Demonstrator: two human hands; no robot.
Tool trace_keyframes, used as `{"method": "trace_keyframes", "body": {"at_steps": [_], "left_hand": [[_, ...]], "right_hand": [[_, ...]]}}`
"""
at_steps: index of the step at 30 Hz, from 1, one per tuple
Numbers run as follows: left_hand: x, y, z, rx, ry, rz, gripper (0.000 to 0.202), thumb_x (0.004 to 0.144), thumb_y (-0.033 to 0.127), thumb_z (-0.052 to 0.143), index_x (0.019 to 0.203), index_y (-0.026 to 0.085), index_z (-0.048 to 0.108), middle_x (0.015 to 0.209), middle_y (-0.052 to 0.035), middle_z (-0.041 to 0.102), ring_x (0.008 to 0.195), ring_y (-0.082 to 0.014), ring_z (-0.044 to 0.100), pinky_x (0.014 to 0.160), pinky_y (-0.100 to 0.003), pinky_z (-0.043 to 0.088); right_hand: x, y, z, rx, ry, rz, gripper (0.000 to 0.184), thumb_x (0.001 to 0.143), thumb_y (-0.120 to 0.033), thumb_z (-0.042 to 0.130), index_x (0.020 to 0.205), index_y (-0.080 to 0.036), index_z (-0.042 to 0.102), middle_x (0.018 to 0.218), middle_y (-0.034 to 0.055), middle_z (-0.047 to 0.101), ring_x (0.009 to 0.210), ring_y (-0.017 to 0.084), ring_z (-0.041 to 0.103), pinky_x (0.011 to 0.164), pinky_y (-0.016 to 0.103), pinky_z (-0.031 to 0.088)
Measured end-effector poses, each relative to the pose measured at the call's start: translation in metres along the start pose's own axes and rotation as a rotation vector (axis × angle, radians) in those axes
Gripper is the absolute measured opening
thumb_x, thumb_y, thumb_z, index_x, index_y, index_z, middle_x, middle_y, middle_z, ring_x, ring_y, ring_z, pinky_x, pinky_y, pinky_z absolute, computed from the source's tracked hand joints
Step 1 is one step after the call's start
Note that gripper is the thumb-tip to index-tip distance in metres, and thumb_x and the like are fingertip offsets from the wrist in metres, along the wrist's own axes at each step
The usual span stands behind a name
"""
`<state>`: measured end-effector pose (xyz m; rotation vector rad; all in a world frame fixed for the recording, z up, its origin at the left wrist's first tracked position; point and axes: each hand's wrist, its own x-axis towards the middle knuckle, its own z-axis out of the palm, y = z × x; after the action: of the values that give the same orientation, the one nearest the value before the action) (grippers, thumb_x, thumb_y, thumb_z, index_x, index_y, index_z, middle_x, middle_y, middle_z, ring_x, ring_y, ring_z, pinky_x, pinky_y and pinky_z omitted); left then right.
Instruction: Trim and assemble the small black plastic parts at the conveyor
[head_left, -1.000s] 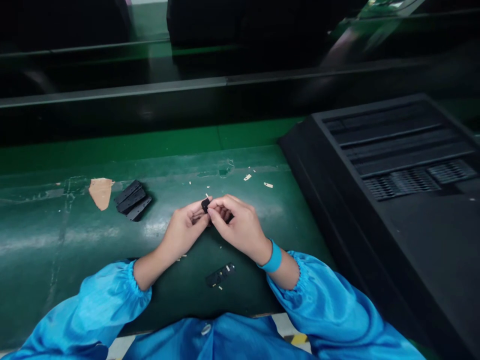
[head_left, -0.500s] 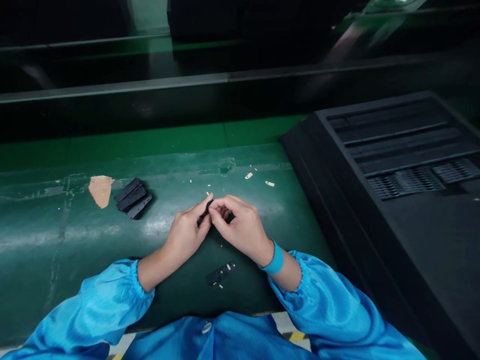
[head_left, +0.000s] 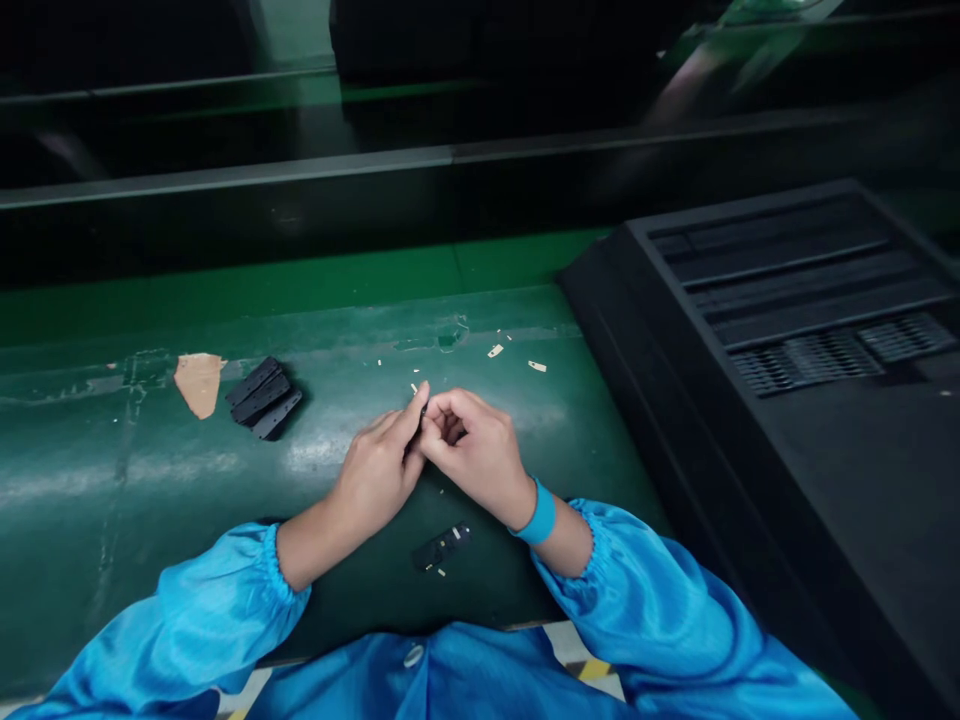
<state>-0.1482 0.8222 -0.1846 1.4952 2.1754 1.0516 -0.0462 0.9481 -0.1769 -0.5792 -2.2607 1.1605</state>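
My left hand (head_left: 382, 455) is closed around a small black plastic part (head_left: 415, 440), mostly hidden by the fingers. Against its edge, my right hand (head_left: 480, 445) is closed in a pinch, thumb and forefinger together; what lies between those fingertips is too small to make out. Below both hands, near the table's front edge, lies a flat black part (head_left: 441, 547) with small pale pieces on it. To the left rests a stack of similar black parts (head_left: 266, 398). Small cream-coloured pieces (head_left: 537, 366) are scattered beyond my right hand.
A tan piece of card or tape (head_left: 199, 385) lies left of the stack. The green table (head_left: 187, 500) has a worn surface. On the right, a large black housing with slotted vents (head_left: 750, 330) borders the work area. A dark ledge (head_left: 225, 180) runs across the back.
My left thumb and fingers have closed further over the black part, so less of it shows. My right hand stays pinched against it, its wrist shifted slightly left.
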Motion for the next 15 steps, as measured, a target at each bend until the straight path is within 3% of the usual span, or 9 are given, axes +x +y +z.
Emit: {"method": "trace_keyframes", "body": {"at_steps": [4, 7, 12, 15], "left_hand": [[0.003, 0.003, -0.003, 0.044, 0.015, -0.011, 0.051, 0.095, 0.014, 0.051, 0.146, 0.02, 0.057, 0.098, -0.0074, 0.076, 0.083, -0.0201, 0.069, 0.081, -0.032, 0.056], [0.006, 0.007, -0.006, -0.02, -0.014, -0.105, 0.041, 0.094, 0.015, 0.053, 0.132, 0.02, 0.069, 0.088, -0.0044, 0.077, 0.072, -0.0177, 0.067, 0.075, -0.029, 0.054], [0.009, 0.008, -0.004, -0.455, -0.033, -0.315, 0.027, 0.096, 0.024, 0.055, 0.113, 0.019, 0.076, 0.089, -0.0027, 0.078, 0.08, -0.0183, 0.074, 0.075, -0.027, 0.057], [0.01, 0.005, -0.001, -0.594, -0.009, -0.353, 0.028, 0.096, 0.03, 0.059, 0.115, 0.017, 0.075, 0.095, -0.0047, 0.08, 0.087, -0.0206, 0.076, 0.081, -0.029, 0.06]], "right_hand": [[0.004, 0.0, 0.001, 0.085, -0.037, 0.115, 0.008, 0.076, -0.015, 0.056, 0.074, -0.023, 0.054, 0.061, -0.0058, 0.055, 0.053, 0.011, 0.053, 0.054, 0.024, 0.044], [0.006, 0.002, -0.001, 0.095, -0.086, 0.17, 0.009, 0.073, -0.014, 0.057, 0.074, -0.023, 0.056, 0.061, -0.0058, 0.057, 0.055, 0.011, 0.055, 0.055, 0.023, 0.044], [0.01, 0.007, -0.007, 0.208, -0.089, 0.233, 0.003, 0.085, -0.023, 0.057, 0.082, -0.023, 0.058, 0.064, -0.0047, 0.06, 0.052, 0.01, 0.057, 0.053, 0.022, 0.046], [0.011, 0.01, -0.006, 0.295, -0.028, 0.242, 0.015, 0.089, -0.034, 0.063, 0.097, -0.022, 0.062, 0.084, 0.002, 0.068, 0.068, 0.013, 0.066, 0.054, 0.022, 0.051]]}}
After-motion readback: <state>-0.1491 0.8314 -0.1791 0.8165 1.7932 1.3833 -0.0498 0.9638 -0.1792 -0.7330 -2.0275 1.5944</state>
